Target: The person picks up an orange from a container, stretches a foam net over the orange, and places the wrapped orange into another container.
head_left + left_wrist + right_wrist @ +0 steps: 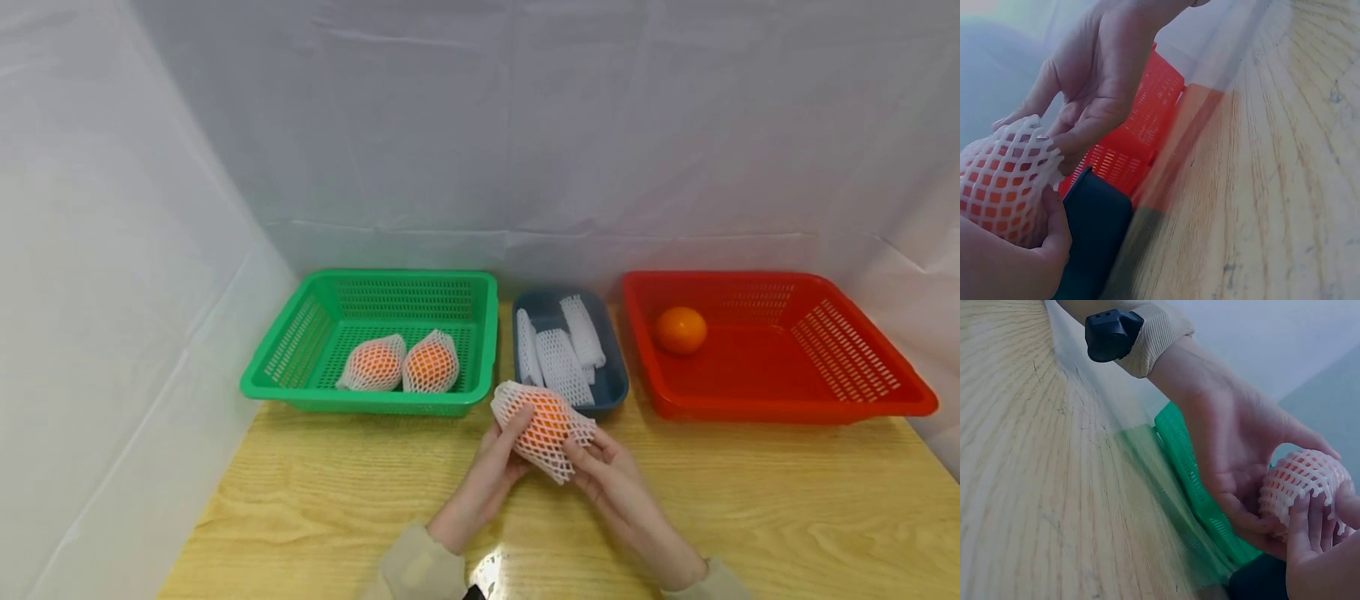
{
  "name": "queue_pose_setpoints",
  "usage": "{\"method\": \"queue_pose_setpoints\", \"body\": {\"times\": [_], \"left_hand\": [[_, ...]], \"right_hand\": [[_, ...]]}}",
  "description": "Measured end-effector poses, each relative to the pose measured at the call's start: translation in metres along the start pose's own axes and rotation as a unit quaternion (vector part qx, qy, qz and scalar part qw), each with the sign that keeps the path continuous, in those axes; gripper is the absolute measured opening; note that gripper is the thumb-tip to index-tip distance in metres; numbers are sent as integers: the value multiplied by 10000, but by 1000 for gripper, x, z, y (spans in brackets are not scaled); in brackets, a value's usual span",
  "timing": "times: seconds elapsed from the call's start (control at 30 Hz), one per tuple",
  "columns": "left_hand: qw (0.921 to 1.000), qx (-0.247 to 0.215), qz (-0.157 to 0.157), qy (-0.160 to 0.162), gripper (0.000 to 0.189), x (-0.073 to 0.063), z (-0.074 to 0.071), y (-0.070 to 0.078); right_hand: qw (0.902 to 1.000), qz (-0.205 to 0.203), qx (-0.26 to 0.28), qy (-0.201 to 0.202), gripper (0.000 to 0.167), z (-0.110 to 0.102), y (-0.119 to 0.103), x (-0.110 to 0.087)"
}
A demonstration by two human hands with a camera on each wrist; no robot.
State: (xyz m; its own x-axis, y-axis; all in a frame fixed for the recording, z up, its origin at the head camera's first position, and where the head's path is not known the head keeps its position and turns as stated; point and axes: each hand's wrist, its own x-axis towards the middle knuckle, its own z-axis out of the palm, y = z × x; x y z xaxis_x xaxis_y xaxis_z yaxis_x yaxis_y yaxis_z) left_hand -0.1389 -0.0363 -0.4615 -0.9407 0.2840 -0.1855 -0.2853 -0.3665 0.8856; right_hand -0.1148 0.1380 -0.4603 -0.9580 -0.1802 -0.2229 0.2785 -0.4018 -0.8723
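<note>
An orange in a white foam net sleeve (545, 421) is held up over the table in front of the blue basket. My left hand (491, 462) grips it from the left, thumb on the near side of the net. From the right, my right hand (611, 479) pinches the net's open edge between thumb and fingers. In the left wrist view, orange skin shows through the mesh (1004, 181). In the right wrist view, right-hand fingers (1300, 528) reach inside the rim of the net (1304, 478).
A green basket (367, 402) at left holds two netted oranges (431, 364). The small blue basket (611, 383) behind my hands contains several foam nets (562, 367). At right, a red basket (787, 408) holds one bare orange (681, 331). White sheeting hangs behind the wooden table (337, 500).
</note>
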Motion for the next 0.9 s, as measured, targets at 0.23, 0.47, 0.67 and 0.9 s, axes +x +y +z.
{"method": "queue_pose_setpoints", "body": {"times": [0.23,0.47,0.67,0.9], "left_hand": [[9994,-264,65,-193,71,-1,0,1],[9990,-339,-35,-281,73,0,-4,7],[9991,-261,-88,-313,78,-2,-4,10],[9994,-215,-31,-282,77,-3,-4,10]], "right_hand": [[9997,-99,-82,-221,58,0,1,-3],[9991,-34,-172,-396,56,-2,1,-3],[9978,-19,-342,-559,57,-4,1,-5],[9975,-115,-664,218,48,1,2,-4]]}}
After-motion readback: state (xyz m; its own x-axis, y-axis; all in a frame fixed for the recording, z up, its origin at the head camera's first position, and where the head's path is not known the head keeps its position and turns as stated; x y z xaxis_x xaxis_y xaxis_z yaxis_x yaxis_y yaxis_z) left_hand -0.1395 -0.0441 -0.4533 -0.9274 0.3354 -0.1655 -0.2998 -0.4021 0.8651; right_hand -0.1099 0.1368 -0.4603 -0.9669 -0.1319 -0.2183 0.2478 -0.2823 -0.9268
